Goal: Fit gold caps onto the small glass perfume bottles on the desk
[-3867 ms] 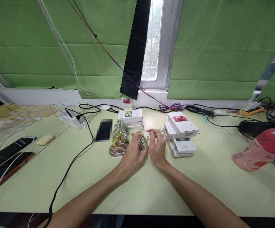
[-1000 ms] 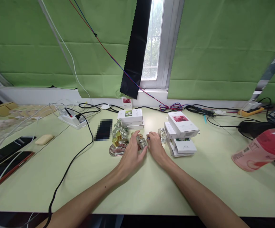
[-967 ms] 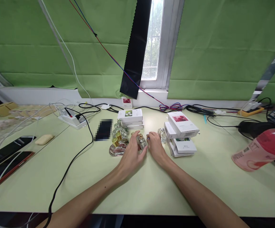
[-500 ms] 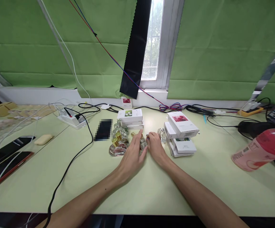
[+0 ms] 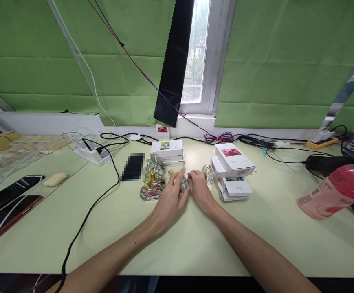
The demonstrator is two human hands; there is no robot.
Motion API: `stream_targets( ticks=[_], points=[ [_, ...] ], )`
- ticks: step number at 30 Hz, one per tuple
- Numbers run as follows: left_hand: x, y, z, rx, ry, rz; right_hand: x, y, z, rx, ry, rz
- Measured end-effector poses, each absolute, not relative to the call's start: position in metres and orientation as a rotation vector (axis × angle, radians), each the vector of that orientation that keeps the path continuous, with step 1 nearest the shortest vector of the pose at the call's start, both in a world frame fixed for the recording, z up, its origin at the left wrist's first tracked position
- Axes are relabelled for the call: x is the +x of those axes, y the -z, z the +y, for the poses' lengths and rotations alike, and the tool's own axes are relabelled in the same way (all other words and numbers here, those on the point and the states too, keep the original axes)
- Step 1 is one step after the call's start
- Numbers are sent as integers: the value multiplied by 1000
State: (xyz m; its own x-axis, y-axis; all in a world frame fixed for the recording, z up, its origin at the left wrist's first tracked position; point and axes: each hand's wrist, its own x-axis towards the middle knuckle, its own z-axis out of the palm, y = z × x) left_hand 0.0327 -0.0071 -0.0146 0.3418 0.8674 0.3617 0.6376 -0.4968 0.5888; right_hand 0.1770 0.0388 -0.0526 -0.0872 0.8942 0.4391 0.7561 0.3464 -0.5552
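Between my hands stand small glass perfume bottles, partly covered by my fingers. My left hand point(image 5: 170, 198) curves round one clear perfume bottle point(image 5: 184, 185), its thumb on the near side and its fingers stretched over the far side. Close beside it, my right hand point(image 5: 200, 188) has its fingers curled down, with a small silvery part showing at the fingertips; most of what it holds is hidden. Left of my left hand several perfume bottles point(image 5: 151, 193) with gold and greenish caps stand in a row. Another clear bottle point(image 5: 208, 174) is just right of my right hand.
White boxes point(image 5: 235, 159) are stacked at the right, more white boxes point(image 5: 166, 151) behind the bottles. A blurred-out dark phone point(image 5: 133, 167) and a power strip point(image 5: 93, 154) lie left. A black cable point(image 5: 86, 213) crosses the table. A pink-labelled bottle point(image 5: 332, 193) stands far right.
Both hands keep nearly the same place and pose, with only slight shifts at the fingers. The bottles and boxes stay where they were.
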Motion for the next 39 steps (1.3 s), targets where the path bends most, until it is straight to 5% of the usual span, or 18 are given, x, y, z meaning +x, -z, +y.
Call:
stream_targets(
  ticks=[39],
  points=[
    [31,14,-6,2253,-953,1323,177,47,34,-1474,-268,-1864]
  ],
)
